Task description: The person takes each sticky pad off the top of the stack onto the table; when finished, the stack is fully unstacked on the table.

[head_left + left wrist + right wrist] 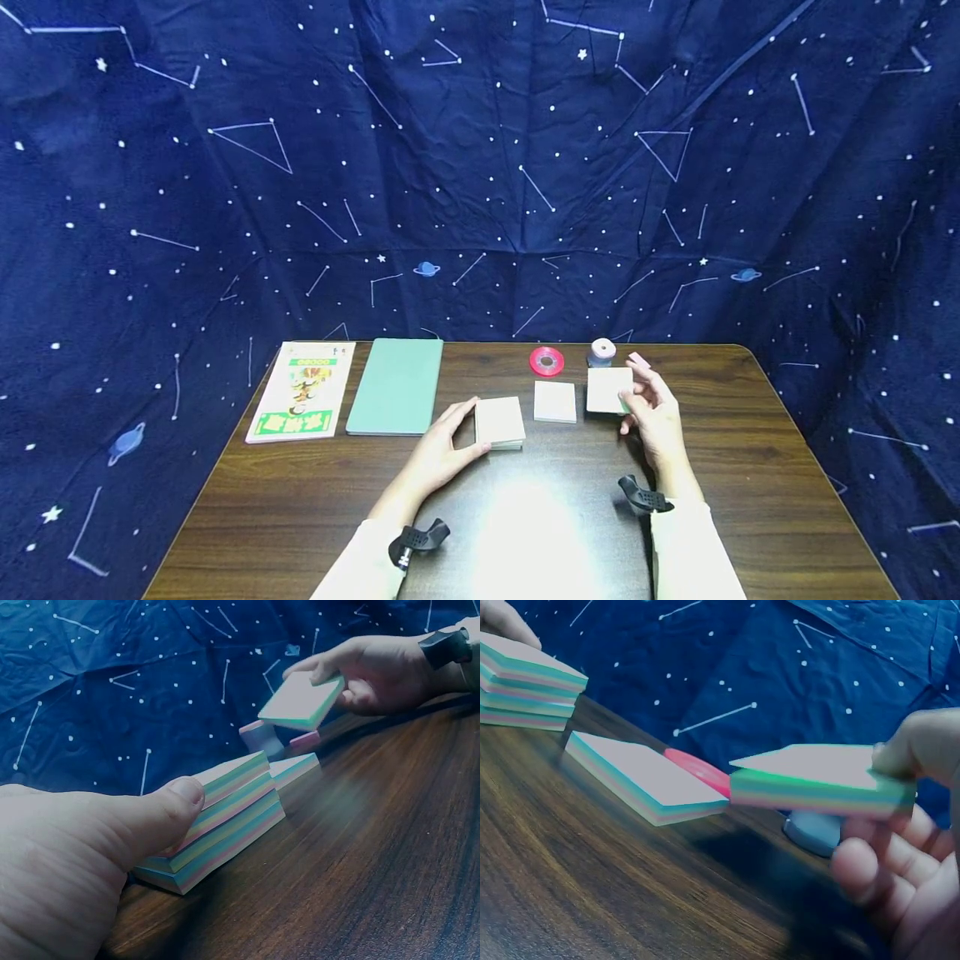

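My left hand (438, 457) holds a stack of sticky note pads (500, 420) by its sides, thumb at the near edge and fingers at the far left. The stack's pastel striped edges (232, 825) show in the left wrist view. My right hand (658, 423) pinches one sticky note pad (607, 389) by its right side, thumb on top and fingers below. This pad is raised above the table, and its top sheet lifts slightly at one edge (802, 763). Between the hands, another sticky note pad (555, 402) lies flat on the table.
Behind the pads lie a red ring-shaped roll (547, 361) and a blue-grey spool-like object with a white top (602, 351). A small pink block (639, 360) is beyond the right hand. At left are a green notebook (397, 386) and an illustrated booklet (302, 392). A starry curtain (480, 208) hangs behind.
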The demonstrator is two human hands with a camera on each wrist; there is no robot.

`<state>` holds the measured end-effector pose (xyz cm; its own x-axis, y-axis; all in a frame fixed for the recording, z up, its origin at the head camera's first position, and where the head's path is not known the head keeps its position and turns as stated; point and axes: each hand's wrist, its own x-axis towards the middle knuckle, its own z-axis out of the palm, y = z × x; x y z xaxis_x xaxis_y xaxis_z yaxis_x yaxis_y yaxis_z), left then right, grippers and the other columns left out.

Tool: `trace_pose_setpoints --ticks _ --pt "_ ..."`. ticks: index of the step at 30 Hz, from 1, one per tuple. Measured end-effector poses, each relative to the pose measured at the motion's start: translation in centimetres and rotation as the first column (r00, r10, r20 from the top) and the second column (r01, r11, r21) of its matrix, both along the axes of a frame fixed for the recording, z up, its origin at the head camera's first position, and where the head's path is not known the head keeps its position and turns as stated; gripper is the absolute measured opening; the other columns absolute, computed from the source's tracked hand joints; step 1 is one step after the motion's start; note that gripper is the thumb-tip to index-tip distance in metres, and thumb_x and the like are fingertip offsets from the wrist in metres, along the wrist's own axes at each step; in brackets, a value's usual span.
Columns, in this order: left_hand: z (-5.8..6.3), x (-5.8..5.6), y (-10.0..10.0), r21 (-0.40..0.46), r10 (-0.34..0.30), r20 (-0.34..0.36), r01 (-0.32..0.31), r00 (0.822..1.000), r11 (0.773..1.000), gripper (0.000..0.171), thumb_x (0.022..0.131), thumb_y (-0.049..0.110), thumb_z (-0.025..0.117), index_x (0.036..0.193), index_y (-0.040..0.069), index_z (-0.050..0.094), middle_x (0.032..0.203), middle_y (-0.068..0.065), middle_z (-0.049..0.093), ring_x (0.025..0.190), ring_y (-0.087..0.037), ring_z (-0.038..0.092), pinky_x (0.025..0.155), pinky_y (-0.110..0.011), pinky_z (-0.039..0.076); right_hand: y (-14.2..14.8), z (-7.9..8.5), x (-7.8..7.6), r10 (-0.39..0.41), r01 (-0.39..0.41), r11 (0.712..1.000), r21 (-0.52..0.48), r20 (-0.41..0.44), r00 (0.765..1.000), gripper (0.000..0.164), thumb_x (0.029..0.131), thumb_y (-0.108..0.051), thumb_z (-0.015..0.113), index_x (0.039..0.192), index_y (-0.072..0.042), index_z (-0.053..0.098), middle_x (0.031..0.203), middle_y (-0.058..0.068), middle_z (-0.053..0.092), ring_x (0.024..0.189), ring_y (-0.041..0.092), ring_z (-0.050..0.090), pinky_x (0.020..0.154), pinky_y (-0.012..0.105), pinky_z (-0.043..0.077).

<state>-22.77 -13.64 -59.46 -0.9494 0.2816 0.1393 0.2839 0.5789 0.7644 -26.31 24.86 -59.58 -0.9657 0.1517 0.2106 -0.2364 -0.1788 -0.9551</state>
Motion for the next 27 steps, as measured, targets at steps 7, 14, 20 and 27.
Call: trace_pose_setpoints --ticks 7,14,20,27 --pt "0.2 0.0 0.0 0.012 0.002 -0.017 -0.001 1.0 1.0 0.084 0.094 0.037 0.086 0.164 0.01 0.049 0.161 -0.012 0.058 0.151 -0.036 0.054 0.127 -0.06 0.041 0.3 -0.3 -0.3 -0.079 0.057 0.986 0.155 0.141 0.987 0.052 0.102 0.006 0.066 0.153 -0.001 0.058 0.093 -0.003 0.069 0.056 0.007 0.056 0.039 0.023 0.049" --pt "0.4 0.0 0.0 0.027 -0.009 -0.012 0.009 1.0 1.0 0.083 0.094 0.036 0.086 0.163 0.007 0.049 0.159 -0.014 0.058 0.15 -0.037 0.055 0.127 -0.059 0.041 1.1 -0.3 -0.6 -0.247 0.121 0.77 0.627 0.118 0.962 0.05 0.096 -0.01 0.074 0.145 -0.011 0.069 0.087 0.003 0.07 0.064 0.002 0.053 0.056 0.022 0.045" --pt "0.4 -0.1 0.0 0.03 -0.006 -0.018 0.006 1.0 1.0 0.083 0.095 0.038 0.085 0.163 0.008 0.049 0.159 -0.013 0.058 0.15 -0.036 0.055 0.127 -0.059 0.042 1.0 -0.1 -0.7 -0.291 0.178 0.633 0.753 0.019 0.956 0.052 0.093 -0.01 0.076 0.145 -0.01 0.07 0.1 0.018 0.072 0.077 0.017 0.061 0.071 0.029 0.048" --pt "0.5 0.0 0.1 0.035 -0.012 -0.011 0.012 1.0 0.999 0.084 0.095 0.037 0.086 0.164 0.008 0.049 0.16 -0.012 0.058 0.151 -0.036 0.054 0.127 -0.059 0.041 0.6 -0.1 -0.7 -0.323 0.203 0.587 0.784 -0.003 0.946 0.053 0.092 -0.011 0.075 0.144 -0.008 0.069 0.102 0.021 0.067 0.09 0.035 0.063 0.079 0.043 0.048"
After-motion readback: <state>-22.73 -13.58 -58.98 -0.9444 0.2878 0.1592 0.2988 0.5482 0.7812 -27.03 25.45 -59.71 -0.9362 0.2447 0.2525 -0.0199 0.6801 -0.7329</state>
